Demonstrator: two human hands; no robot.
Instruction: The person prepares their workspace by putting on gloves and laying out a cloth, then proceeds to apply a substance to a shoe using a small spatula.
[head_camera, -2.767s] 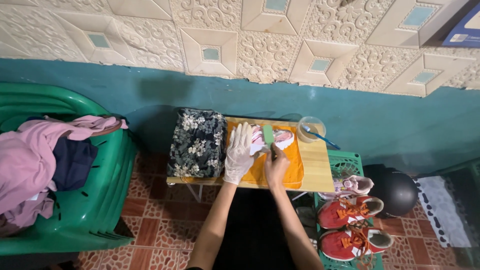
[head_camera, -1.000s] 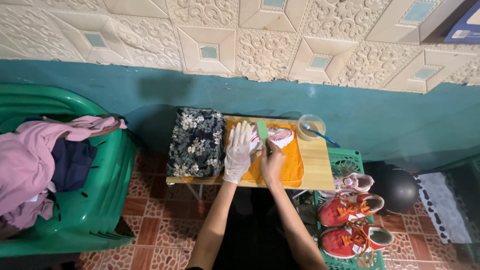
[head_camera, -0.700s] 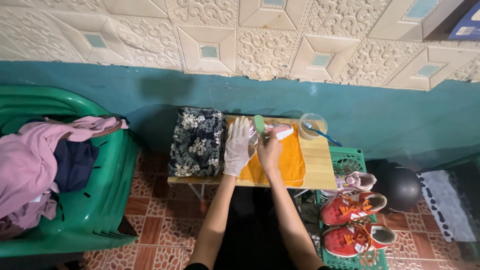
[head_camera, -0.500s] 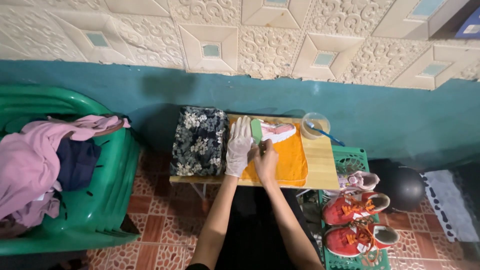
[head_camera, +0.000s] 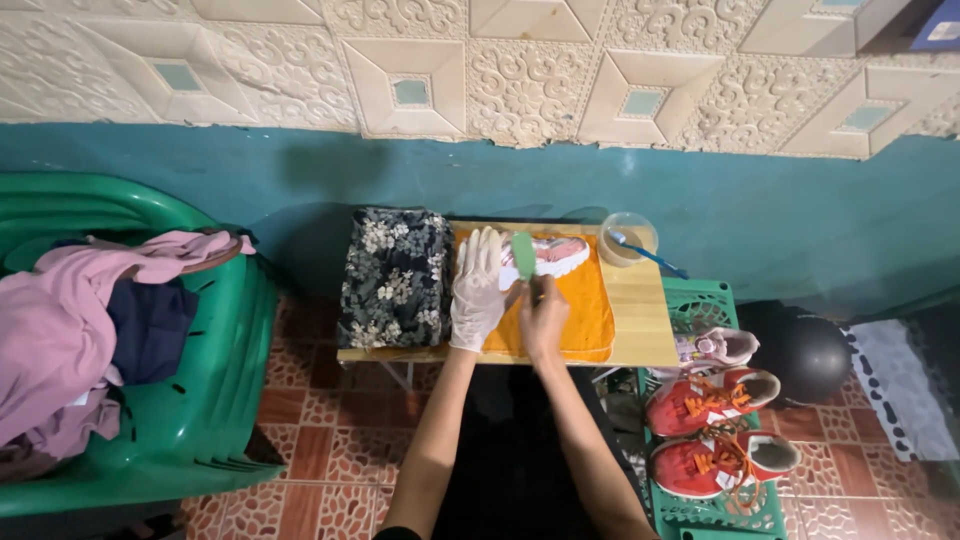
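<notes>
A small pink and white shoe (head_camera: 556, 255) lies on an orange cloth (head_camera: 590, 310) on a low wooden table (head_camera: 650, 325). My left hand (head_camera: 477, 290), in a white glove, rests on the shoe's left end and steadies it. My bare right hand (head_camera: 543, 318) grips a green brush (head_camera: 523, 256) whose head stands against the shoe.
A folded dark floral cloth (head_camera: 393, 277) covers the table's left part. A clear bowl (head_camera: 626, 238) with a blue toothbrush (head_camera: 650, 255) sits at the back right. A green crate (head_camera: 715, 455) right of the table holds red shoes (head_camera: 715, 400) and a small pink shoe (head_camera: 718, 347). A green chair (head_camera: 190, 400) with clothes stands left.
My right hand has drawn back toward me along the orange cloth with the green brush. The gloved left hand has stayed on the shoe, which shifted slightly.
</notes>
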